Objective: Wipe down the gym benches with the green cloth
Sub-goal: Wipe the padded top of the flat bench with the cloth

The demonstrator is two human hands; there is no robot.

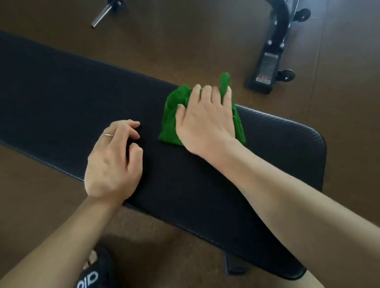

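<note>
My right hand (205,117) lies flat on the bunched green terry cloth (170,113), fingers spread and fairly straight, pressing it down onto the long black padded gym bench (65,90); one fold of cloth sticks up between my last two fingers. The cloth sits at the far edge of the pad, near the bench's rounded right end. My left hand (112,159) rests on the pad just beside it, fingers loosely curled and holding nothing, a thin ring on one finger.

The bench's long axis runs from that rounded end away to the upper left, so nearly all the unwiped-looking length lies to the left of my cloth hand, past my left hand. I judge the next stroke should sweep leftward along that axis, and the left hand sits in its way.

I count one cloth, one bench pad under my hands, two hands, one black machine frame with small wheels (275,33) on the brown floor (198,39) beyond, and one black shoe (93,285).
</note>
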